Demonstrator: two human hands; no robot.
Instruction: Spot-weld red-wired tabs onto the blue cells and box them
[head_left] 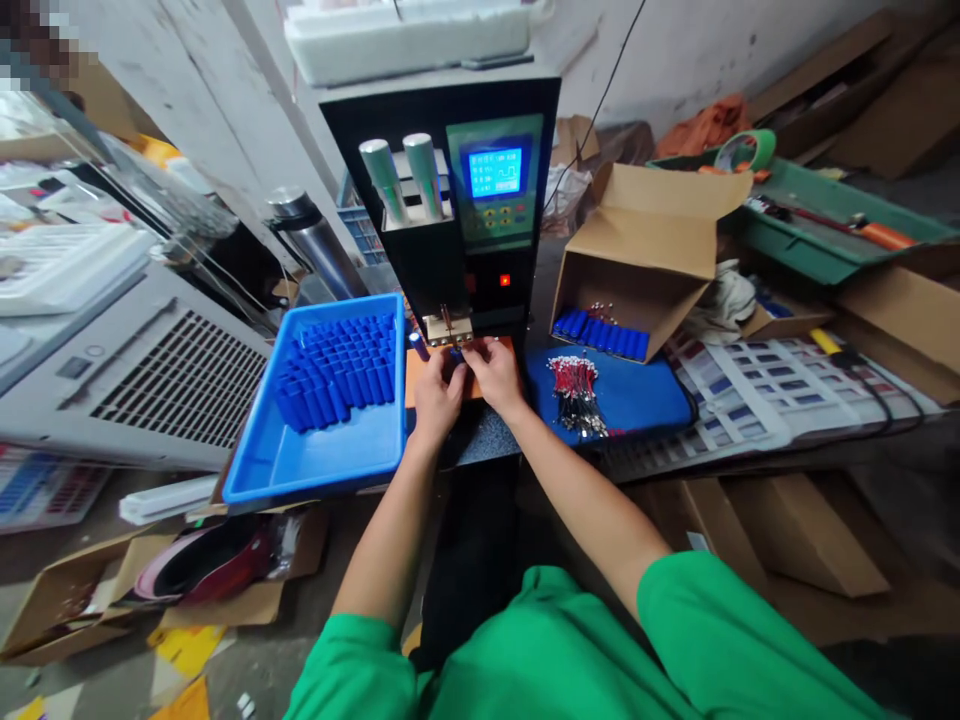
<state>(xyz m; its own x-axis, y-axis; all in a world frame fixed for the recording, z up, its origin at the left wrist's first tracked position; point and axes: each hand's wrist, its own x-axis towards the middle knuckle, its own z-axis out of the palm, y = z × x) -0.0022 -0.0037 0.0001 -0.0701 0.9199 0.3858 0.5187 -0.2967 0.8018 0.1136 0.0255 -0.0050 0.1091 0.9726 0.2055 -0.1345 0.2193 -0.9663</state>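
Both my hands meet at the foot of a black spot welder (495, 290), just below its electrode pins (448, 320). My left hand (439, 395) is closed, thumb and fingers around a blue battery cell (456, 354) that is mostly hidden. Pressed in from the other side, my right hand (493, 372) has its fingertips pinched at the same spot; what they hold is too small to make out. Another blue cell (418, 346) is by my left fingers, on the orange work plate (477, 388).
On the left, a blue tray (337, 462) holds many upright blue cells (337, 370). To the right, red and black wire leads (576, 395) lie on a blue pad (637, 395), before an open carton (637, 255) with wired cells. A steel flask (319, 240) stands behind the tray.
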